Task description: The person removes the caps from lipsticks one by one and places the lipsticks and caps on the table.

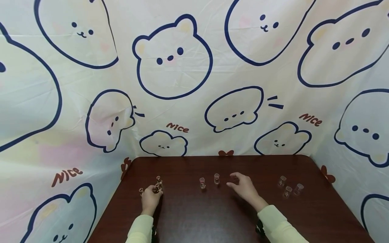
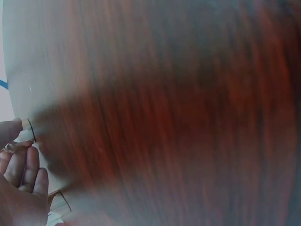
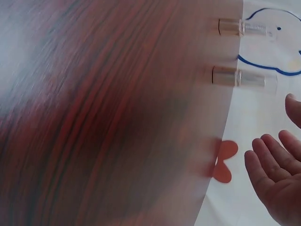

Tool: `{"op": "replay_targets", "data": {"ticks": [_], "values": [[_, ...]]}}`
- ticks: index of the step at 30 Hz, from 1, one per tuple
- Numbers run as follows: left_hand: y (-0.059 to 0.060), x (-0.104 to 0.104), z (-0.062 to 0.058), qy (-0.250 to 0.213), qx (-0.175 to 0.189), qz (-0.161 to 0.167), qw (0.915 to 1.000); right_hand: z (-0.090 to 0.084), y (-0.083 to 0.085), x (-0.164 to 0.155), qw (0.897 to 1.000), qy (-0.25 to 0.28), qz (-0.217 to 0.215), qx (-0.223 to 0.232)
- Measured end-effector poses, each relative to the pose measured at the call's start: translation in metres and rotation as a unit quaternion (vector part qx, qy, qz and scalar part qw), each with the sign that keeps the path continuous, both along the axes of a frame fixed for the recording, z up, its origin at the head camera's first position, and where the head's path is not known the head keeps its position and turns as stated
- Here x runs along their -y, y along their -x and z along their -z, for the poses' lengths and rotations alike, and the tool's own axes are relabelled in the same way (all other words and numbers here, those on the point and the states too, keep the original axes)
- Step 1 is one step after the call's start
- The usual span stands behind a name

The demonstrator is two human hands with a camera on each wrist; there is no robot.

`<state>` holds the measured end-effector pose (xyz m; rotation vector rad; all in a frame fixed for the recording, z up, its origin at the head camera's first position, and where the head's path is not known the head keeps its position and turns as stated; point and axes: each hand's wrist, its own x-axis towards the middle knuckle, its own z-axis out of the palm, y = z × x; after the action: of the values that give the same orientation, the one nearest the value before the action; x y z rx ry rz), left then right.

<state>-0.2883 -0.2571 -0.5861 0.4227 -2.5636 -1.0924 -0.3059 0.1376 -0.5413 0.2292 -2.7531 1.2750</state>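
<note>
- Two small clear glass vials (image 1: 158, 184) sit at the left hand (image 1: 150, 198), lower left of the head view, gripped at the curled fingertips; vials stand upright, stacked one behind the other above the knuckles.
- One more tiny vial (image 1: 141, 191) just left of that hand, touching or near it, can't tell which.
- Left wrist view: blurred, thumb and fingers (image 2: 26, 169) pinch a clear cylinder with a dark rim (image 2: 27, 129) at the left edge.
- Right hand (image 1: 244, 189) at lower centre-right, fingers loosely spread and relaxed, holding nothing, hovering over the table.
- Two vials with red content: one (image 1: 202, 183) and another (image 1: 216, 179), just left of the right hand's fingertips, apart from them.
- Right wrist view: same pair (image 3: 240, 52) as clear cylinders at the top right, open palm (image 3: 277, 174) at lower right.
- Three empty-looking clear vials (image 1: 288, 187) clustered at right, well apart from both hands.
- Table (image 1: 212, 216): dark red-brown wood grain, glossy, rounded corners.
- Backdrop cloth (image 1: 173, 60): pale fabric, navy-outlined cartoon bears, red "Nice" lettering.
- Sleeves (image 1: 273, 224) light yellow-green.
</note>
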Motion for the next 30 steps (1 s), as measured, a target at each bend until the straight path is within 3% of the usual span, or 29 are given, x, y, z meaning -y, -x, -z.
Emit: {"op": "replay_targets", "data": {"ticks": [7, 30], "values": [[0.001, 0.001, -0.001, -0.004, 0.000, 0.000, 1.0000, 0.002, 0.007, 0.021, 1.000, -0.002, -0.021, 0.001], [0.002, 0.003, 0.001, -0.002, -0.001, 0.008, 1.0000, 0.014, 0.026, 0.056, 0.999, -0.043, -0.016, 0.005]]}}
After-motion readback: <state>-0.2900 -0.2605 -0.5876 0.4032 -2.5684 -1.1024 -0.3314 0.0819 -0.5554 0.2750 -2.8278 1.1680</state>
